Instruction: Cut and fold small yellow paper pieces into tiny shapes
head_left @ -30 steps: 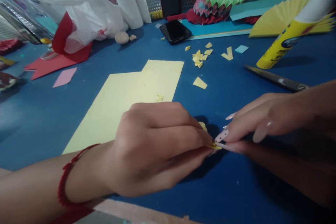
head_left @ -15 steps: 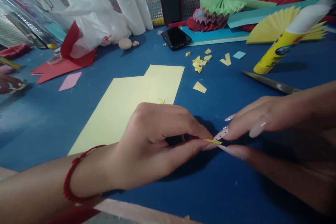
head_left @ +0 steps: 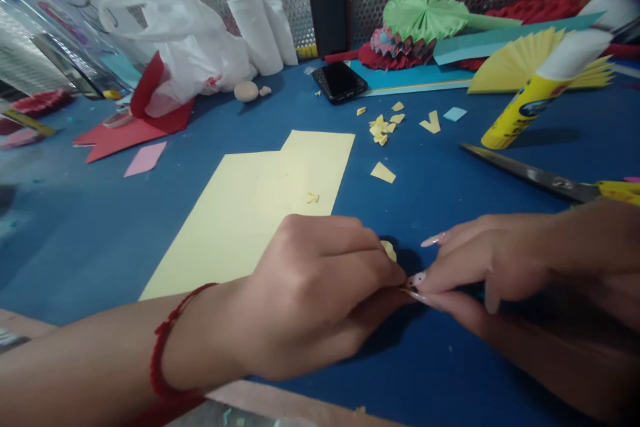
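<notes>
My left hand [head_left: 320, 293], a red string around its wrist, is curled closed low over the blue table [head_left: 90, 240]. Its fingertips meet those of my right hand [head_left: 495, 260], which has long painted nails and is also pinched. Between the two sets of fingertips sits a tiny piece of yellow paper, almost fully hidden now; a small yellow scrap [head_left: 388, 250] shows just behind my left fingers. A large yellow paper sheet [head_left: 260, 203] lies flat just beyond my left hand.
Scissors [head_left: 540, 177] and a yellow glue stick [head_left: 530, 103] lie at the right. Yellow paper scraps [head_left: 383, 123], a black phone [head_left: 340, 81], folded paper fans [head_left: 425, 17], a white plastic bag [head_left: 170, 47] and red paper [head_left: 130, 130] sit farther back. A mesh wall stands behind.
The view has tilted down slightly. My left fingers have closed tighter over the tiny yellow piece, so it shows less than before. Both hands stay in the same spot.
</notes>
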Tool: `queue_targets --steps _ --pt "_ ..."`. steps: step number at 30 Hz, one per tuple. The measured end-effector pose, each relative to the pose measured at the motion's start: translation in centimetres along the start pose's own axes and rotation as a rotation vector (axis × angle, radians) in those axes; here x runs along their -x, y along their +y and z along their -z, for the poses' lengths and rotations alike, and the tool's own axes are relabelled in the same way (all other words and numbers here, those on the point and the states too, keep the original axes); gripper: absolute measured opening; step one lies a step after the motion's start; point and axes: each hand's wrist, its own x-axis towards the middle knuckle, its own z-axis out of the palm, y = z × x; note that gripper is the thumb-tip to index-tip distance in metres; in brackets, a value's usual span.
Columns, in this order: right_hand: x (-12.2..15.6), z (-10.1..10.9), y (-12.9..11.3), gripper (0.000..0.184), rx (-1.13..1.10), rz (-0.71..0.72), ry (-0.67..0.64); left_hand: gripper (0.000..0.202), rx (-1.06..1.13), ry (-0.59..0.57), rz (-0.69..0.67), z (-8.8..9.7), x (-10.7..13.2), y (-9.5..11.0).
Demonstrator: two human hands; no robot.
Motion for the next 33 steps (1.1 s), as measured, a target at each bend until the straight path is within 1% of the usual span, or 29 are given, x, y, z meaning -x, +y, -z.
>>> queue_targets --steps 3,7,8,9,10,11,12,13,14,15,16,17,19,20,21,23,25,27,29,31,32,33 --pt "-0.1 -0.3 -0.5 0.01 -0.049 0.002 0.029 0.01 -0.027 0.019 -0.019 0.1 0.2 0.1" --pt "-0.9 0.0 -1.1 0.011 0.008 -0.027 0.17 0.017 0.031 0.027 -0.014 0.7 -0.2 0.0" --pt "-1.0 0.2 -1.2 0.011 0.023 -0.008 0.193 0.018 0.056 0.033 -0.001 0.9 -0.3 0.0" --pt "-1.1 0.4 -1.3 0.011 0.029 0.044 0.195 0.017 0.08 0.045 0.018 1.2 -0.5 0.0" --pt "-1.0 0.6 -1.5 0.01 0.029 0.117 0.17 0.015 0.097 0.068 0.043 1.4 -0.8 0.0" --pt "-0.8 0.7 -1.7 0.011 0.02 0.21 0.112 0.013 0.105 0.104 0.074 1.7 -1.2 -0.1" --pt "-0.5 0.7 -1.9 0.015 0.003 0.28 0.06 0.012 0.109 0.136 0.103 1.9 -1.7 -0.2" --pt "-0.1 0.6 -2.2 0.022 -0.011 0.318 0.008 0.012 0.101 0.154 0.135 2.2 -2.3 -0.3" --pt "0.3 0.4 -2.4 0.028 -0.053 0.354 -0.031 0.014 0.079 0.148 0.165 2.4 -3.1 -0.6" --pt "0.7 0.2 -2.6 0.029 -0.085 0.275 0.068 0.016 0.048 0.125 0.198 2.6 -4.1 -1.0" --pt "0.9 0.0 -2.7 0.024 -0.105 0.255 0.08 0.017 0.007 0.076 0.231 2.8 -5.3 -1.5" --pt "0.9 -0.2 -2.6 0.022 -0.105 0.292 0.09 0.019 -0.062 0.033 0.259 2.9 -6.5 -2.2" --pt "0.4 -0.3 -2.3 0.024 -0.007 0.462 0.125 0.02 -0.132 0.009 0.271 2.9 -9.1 -3.7" --pt "0.0 -0.2 -2.1 0.024 0.018 0.574 0.13 0.019 -0.158 -0.023 0.273 3.0 -10.3 -4.4" --pt "-0.5 0.0 -1.9 0.024 0.037 0.657 0.138 0.021 -0.191 -0.053 0.276 3.0 -11.5 -5.1" --pt "-1.3 0.3 -1.4 0.019 0.061 0.734 0.149 0.021 -0.282 -0.069 0.28 3.6 -13.5 -6.0" --pt "-1.6 0.5 -1.0 0.017 0.083 0.732 0.153 0.014 -0.375 -0.029 0.276 5.0 -15.2 -6.2" --pt "-1.4 0.5 -0.9 0.018 0.099 0.715 0.146 0.015 -0.451 0.039 0.279 7.2 -16.3 -5.8" --pt "-1.2 0.4 -0.9 0.017 0.109 0.685 0.125 0.019 -0.498 0.113 0.286 9.6 -16.7 -5.1" --pt "-1.2 0.3 -0.9 0.013 0.115 0.607 0.112 0.027 -0.519 0.17 0.314 11.1 -15.9 -4.3" --pt "-1.3 0.3 -0.9 0.01 0.119 0.543 0.115 0.029 -0.519 0.205 0.336 11.4 -15.1 -3.9" --pt "-1.5 0.2 -0.8 0.009 0.124 0.468 0.125 0.029 -0.503 0.215 0.347 11.2 -14.0 -3.5"
